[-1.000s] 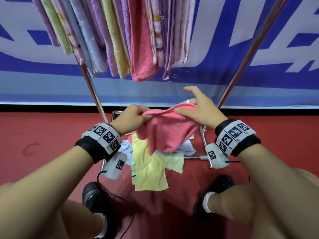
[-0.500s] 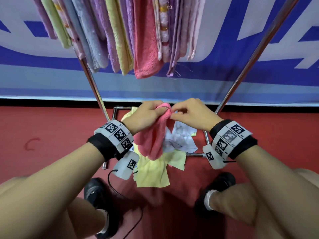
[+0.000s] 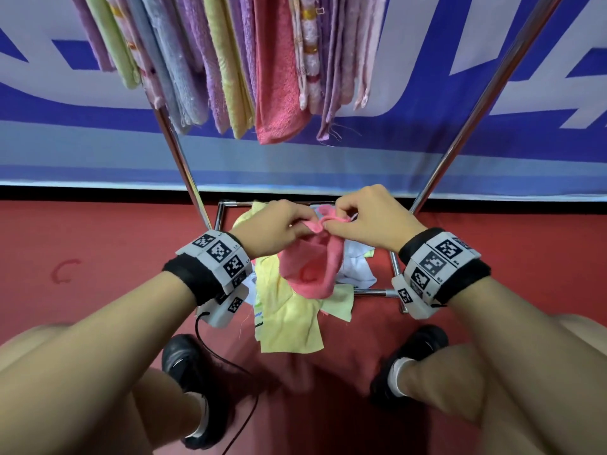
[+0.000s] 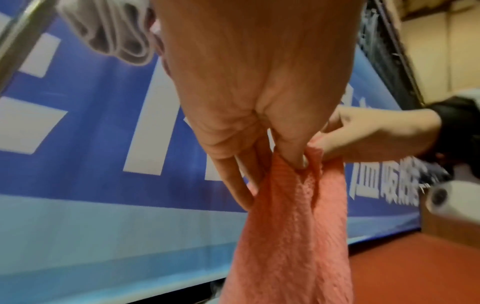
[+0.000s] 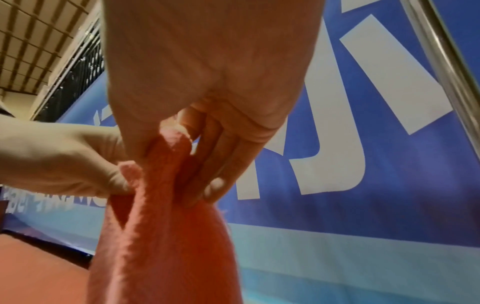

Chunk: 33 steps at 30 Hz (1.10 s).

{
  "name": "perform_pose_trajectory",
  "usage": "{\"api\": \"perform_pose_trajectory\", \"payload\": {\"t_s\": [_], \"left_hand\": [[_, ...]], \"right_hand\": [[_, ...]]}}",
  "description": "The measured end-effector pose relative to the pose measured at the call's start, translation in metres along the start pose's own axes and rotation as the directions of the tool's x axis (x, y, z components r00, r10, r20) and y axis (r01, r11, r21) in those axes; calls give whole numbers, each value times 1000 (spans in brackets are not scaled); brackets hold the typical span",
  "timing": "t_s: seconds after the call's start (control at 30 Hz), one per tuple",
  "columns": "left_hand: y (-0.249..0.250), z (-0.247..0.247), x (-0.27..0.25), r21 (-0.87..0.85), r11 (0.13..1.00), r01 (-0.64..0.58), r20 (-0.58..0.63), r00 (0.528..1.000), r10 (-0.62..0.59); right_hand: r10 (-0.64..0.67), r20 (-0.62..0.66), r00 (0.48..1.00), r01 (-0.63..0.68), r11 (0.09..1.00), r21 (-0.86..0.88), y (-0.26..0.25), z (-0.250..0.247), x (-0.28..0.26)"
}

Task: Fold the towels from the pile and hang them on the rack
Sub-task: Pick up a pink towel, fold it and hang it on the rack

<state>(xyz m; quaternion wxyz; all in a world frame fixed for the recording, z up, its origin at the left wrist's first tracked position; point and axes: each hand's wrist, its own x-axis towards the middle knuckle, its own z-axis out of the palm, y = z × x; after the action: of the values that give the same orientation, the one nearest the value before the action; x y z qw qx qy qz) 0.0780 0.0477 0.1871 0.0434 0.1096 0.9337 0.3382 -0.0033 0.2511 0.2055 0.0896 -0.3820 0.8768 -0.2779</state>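
Note:
A pink towel (image 3: 312, 267) hangs doubled below both hands, above the pile. My left hand (image 3: 279, 226) pinches its top edge, and my right hand (image 3: 368, 221) pinches the same edge right beside it, thumbs nearly touching. In the left wrist view the thumb and fingers (image 4: 293, 156) clamp the pink towel (image 4: 291, 236). In the right wrist view the thumb and fingers (image 5: 207, 164) hold the pink towel (image 5: 166, 236) too. The pile (image 3: 289, 323) of yellow and white towels lies on the rack's low frame. Several folded towels (image 3: 230, 60) hang from the rack above.
Two slanted chrome rack poles, the left pole (image 3: 180, 165) and the right pole (image 3: 466, 119), flank my hands. The low frame bar (image 3: 374, 293) runs behind the pile. My black shoes (image 3: 187, 372) stand on the red floor. A blue and white banner (image 3: 427, 152) fills the back.
My hands came together from apart, bringing the towel's two top corners side by side. The spread pink towel now hangs doubled and narrow.

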Motion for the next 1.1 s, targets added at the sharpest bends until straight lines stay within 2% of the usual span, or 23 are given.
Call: {"api": "perform_pose_trajectory", "payload": {"t_s": [0.07, 0.1, 0.2, 0.27, 0.47, 0.6, 0.77, 0.83, 0.93, 1.0, 1.1], "left_hand": [[-2, 5, -1, 92, 992, -90, -6, 996, 91], [-4, 5, -2, 134, 986, -95, -24, 995, 99], [-7, 1, -4, 176, 984, -39, -15, 999, 42], [-8, 0, -4, 186, 981, -46, -3, 999, 47], [0, 3, -5, 57, 995, -82, 123, 990, 74], [6, 4, -6, -32, 998, -48, -10, 999, 48], [3, 7, 0, -251, 965, 78, -81, 992, -101], [4, 7, 3, -292, 950, 108, -100, 985, -142], [6, 6, 4, -279, 955, 101, -83, 988, -129], [7, 6, 2, -255, 961, 106, -69, 990, -127], [1, 6, 0, -199, 970, 137, -147, 975, -168]], "right_hand": [[-76, 22, 997, 75, 997, 20, -4, 0, 0], [-108, 39, 993, 107, 994, 36, -6, -1, -1], [-133, 66, 989, 128, 989, 80, -6, -1, -4], [-126, 58, 990, 120, 988, 96, -4, -1, -4], [-112, 57, 992, 104, 987, 126, -4, -2, -3], [-91, 56, 994, 85, 992, 98, 2, -5, -1], [0, -7, 1000, 1, 998, 57, 15, -14, 5], [1, 60, 998, -8, 991, 131, 13, -13, 4], [-24, 159, 987, -5, 984, 180, 8, -4, 3], [-18, 123, 992, 1, 990, 138, 7, -2, 6], [-13, 47, 999, 5, 987, 163, 10, -10, 10]]}}
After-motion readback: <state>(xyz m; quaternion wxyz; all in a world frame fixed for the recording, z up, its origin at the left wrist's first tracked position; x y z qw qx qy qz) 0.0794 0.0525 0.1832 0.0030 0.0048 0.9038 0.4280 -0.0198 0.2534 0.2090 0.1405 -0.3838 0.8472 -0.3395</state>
